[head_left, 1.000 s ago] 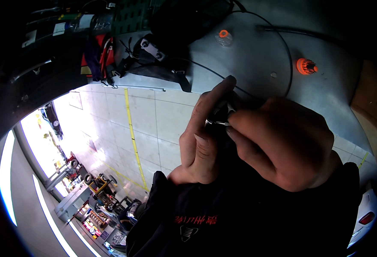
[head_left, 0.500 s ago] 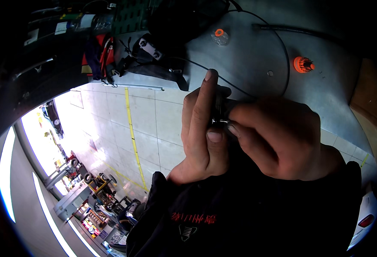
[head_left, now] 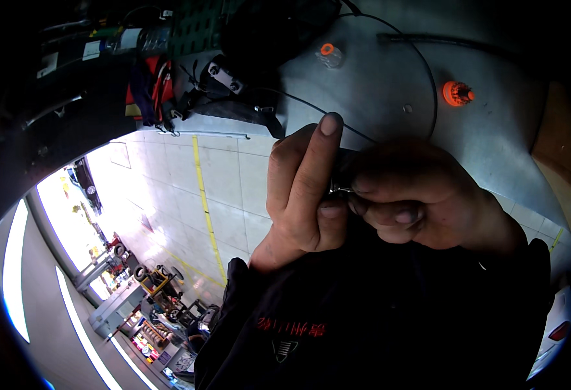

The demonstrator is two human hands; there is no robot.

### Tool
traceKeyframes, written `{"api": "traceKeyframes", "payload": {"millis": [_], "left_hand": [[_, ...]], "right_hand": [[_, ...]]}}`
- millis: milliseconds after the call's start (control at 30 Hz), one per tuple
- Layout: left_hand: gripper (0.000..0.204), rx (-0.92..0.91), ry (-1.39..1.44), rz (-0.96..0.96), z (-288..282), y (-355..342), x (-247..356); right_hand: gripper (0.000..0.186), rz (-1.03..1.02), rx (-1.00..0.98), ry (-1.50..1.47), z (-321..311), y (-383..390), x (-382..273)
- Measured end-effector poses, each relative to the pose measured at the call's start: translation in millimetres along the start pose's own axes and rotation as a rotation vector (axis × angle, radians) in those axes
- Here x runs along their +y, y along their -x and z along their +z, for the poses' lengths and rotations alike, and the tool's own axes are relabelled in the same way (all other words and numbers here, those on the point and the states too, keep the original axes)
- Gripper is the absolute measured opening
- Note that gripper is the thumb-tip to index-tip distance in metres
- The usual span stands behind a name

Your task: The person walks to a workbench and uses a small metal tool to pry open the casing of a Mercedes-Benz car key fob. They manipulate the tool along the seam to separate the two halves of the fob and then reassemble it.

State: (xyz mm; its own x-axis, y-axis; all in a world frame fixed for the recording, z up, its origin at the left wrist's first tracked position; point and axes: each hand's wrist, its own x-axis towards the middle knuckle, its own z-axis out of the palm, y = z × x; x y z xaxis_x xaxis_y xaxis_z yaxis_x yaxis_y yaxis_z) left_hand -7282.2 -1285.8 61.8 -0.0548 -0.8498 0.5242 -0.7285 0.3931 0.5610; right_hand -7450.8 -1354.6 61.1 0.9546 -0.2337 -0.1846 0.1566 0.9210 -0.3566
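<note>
My left hand (head_left: pixel 304 185) is closed around a small dark part, its index finger pointing up and its thumb below. Most of that part is hidden by the fingers and shadow. From it a short shiny metal pin (head_left: pixel 339 190) sticks out toward the right. My right hand (head_left: pixel 428 195) pinches the pin's outer end between thumb and curled fingers, close beside the left thumb. Both hands are held in front of my dark jacket (head_left: pixel 376 312), near the bench edge.
On the grey bench (head_left: pixel 370 78) stand an orange bit holder (head_left: pixel 456 93) and a clear container with an orange ring (head_left: pixel 328 53). A thin black cable (head_left: pixel 433 91) loops there. A black strap (head_left: pixel 240 109) lies left, a cardboard box (head_left: pixel 558 143) right.
My right hand has turned, so its curled fingertips now show below the pin. My left index finger has tilted slightly right, and the dark part is more covered.
</note>
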Motion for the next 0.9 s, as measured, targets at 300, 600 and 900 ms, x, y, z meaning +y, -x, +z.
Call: {"api": "traceKeyframes", "payload": {"millis": [300,600,900], "left_hand": [[0.052,-0.08,0.279,-0.276,-1,3,7],[0.054,-0.139,0.57,-0.431,-5,7,12],[0.07,-0.111,0.151,-0.296,-8,5,11]], "right_hand": [[0.009,-1.115,0.406,1.902,9,-5,9],[0.01,-1.294,0.469,1.959,4,-15,17],[0.01,-0.907,0.395,1.356,18,-10,14]]}}
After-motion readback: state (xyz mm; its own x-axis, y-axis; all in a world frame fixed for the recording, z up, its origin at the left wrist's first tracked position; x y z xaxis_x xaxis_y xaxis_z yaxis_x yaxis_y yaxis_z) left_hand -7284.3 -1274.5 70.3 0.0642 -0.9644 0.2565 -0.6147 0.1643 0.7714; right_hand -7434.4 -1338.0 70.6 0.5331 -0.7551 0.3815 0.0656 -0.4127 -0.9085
